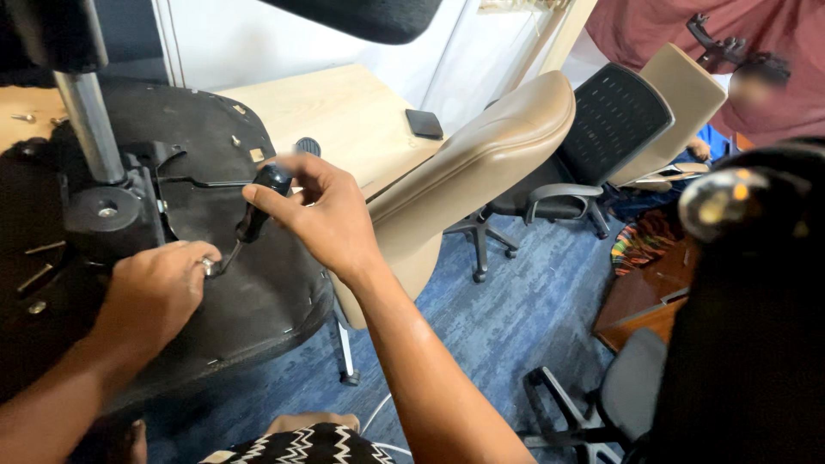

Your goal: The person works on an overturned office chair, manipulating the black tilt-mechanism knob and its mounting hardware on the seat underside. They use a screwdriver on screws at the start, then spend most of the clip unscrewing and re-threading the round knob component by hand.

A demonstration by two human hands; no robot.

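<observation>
Screwdriver [254, 215] with a black handle stood tilted over the black underside of an upturned chair seat [258, 292], its thin shaft running down and left to a small metal fastener [207, 265] on that surface. The right hand [318, 215] had its fingers [279, 163] curled tight round the handle top. The left hand [155, 292] rested on the seat underside, its fingertips pinched at the fastener where the shaft tip met it. Just left of the hands rose the seat mechanism [107, 215] and a bright metal column [86, 125]. Loose screws [34, 279] lay at the far left of the black surface. The seat lay on a pale wooden bench [344, 112], where a small dark flat object [424, 124] also sat. A tan chair back [481, 163] leaned beside the bench; further office chairs [619, 129] stood on blue carpet [498, 318] beyond.
</observation>
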